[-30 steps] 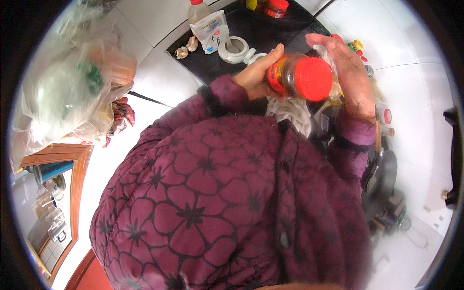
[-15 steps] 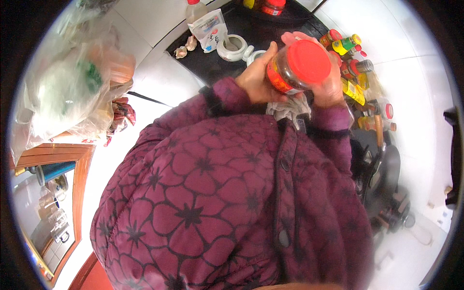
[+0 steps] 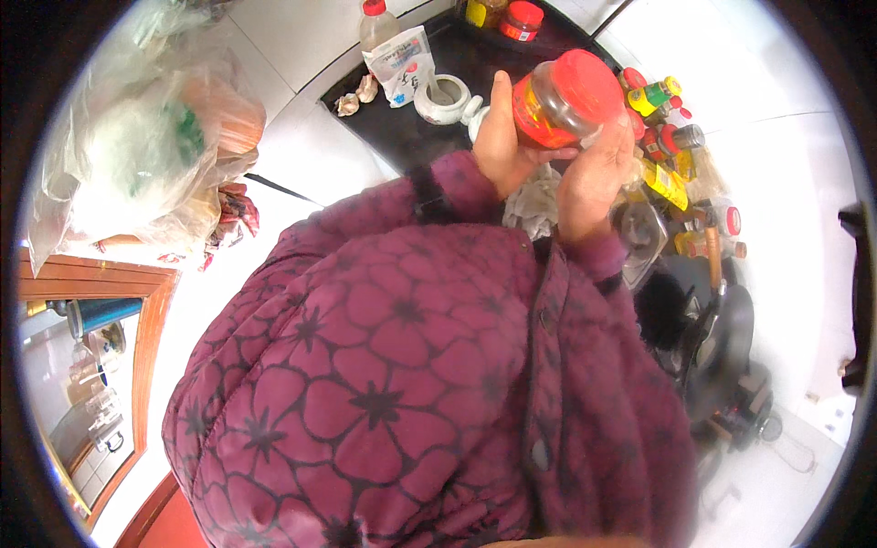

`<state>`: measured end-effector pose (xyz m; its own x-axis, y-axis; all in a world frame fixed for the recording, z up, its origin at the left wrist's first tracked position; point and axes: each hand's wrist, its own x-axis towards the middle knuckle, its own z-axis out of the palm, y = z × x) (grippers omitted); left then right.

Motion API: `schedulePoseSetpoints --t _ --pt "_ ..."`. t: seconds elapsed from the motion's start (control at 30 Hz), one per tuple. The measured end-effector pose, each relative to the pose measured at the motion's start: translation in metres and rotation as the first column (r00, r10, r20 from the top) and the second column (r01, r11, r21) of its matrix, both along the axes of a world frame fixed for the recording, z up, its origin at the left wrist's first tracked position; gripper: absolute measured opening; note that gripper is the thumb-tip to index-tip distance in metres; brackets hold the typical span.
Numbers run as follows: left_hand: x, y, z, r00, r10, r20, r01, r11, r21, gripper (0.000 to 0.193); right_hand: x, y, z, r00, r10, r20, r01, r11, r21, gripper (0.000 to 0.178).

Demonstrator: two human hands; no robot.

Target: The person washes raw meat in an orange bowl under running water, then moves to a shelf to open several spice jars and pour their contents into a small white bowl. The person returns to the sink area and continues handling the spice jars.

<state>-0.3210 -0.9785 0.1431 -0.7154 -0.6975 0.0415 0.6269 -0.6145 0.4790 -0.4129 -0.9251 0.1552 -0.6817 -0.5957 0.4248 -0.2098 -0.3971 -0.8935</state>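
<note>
A clear jar [image 3: 546, 111] with a red screw lid and a red-and-yellow label is held up, tilted, over the dark counter. My left hand [image 3: 505, 151] grips its left side, thumb pointing up and fingers beneath it. My right hand [image 3: 596, 173] is cupped against the lower right side, with its fingers up beside the lid. Dark contents show through the wall; the jar hides part of the fingers. Below and between my hands lies a crumpled pale cloth [image 3: 532, 203].
Left of the jar stand a white ceramic pot [image 3: 442, 102] with a spoon, a white pouch [image 3: 402, 68], garlic bulbs [image 3: 356, 94] and a red-capped bottle [image 3: 376, 26]. Several seasoning bottles [image 3: 665, 183] line the right wall, near a wok [image 3: 726, 329]. Plastic bags [image 3: 146, 137] hang at left.
The jar has turned and shifted slightly up in my hands, showing more of its side. My right hand has slid down from its right side toward the base.
</note>
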Motion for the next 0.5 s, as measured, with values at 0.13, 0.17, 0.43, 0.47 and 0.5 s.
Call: schedulePoseSetpoints --t 0.13,0.17,0.43,0.47,0.5 --pt "-0.002 -0.001 -0.003 0.998 0.051 0.024 -0.043 0.961 -0.275 0.061 -0.020 -0.002 0.003 0.987 0.110 0.120 -0.095 0.988 -0.125 0.038" --pt "0.001 -0.004 -0.005 0.997 -0.002 0.083 0.024 0.962 -0.271 0.054 -0.028 -0.001 0.006 0.976 0.141 0.167 -0.117 0.982 -0.145 0.037" --pt "0.011 -0.008 0.005 0.963 -0.223 0.155 0.271 0.799 -0.536 0.078 -0.047 0.009 0.040 0.854 0.362 0.373 -0.363 0.929 -0.070 0.038" --pt "0.012 -0.008 0.008 0.957 -0.209 0.203 0.286 0.807 -0.516 0.077 -0.043 0.010 0.042 0.861 0.349 0.369 -0.344 0.936 -0.081 0.038" --pt "0.012 -0.009 0.011 0.957 -0.198 0.211 0.281 0.812 -0.512 0.075 -0.040 0.009 0.043 0.874 0.338 0.350 -0.327 0.941 -0.092 0.039"
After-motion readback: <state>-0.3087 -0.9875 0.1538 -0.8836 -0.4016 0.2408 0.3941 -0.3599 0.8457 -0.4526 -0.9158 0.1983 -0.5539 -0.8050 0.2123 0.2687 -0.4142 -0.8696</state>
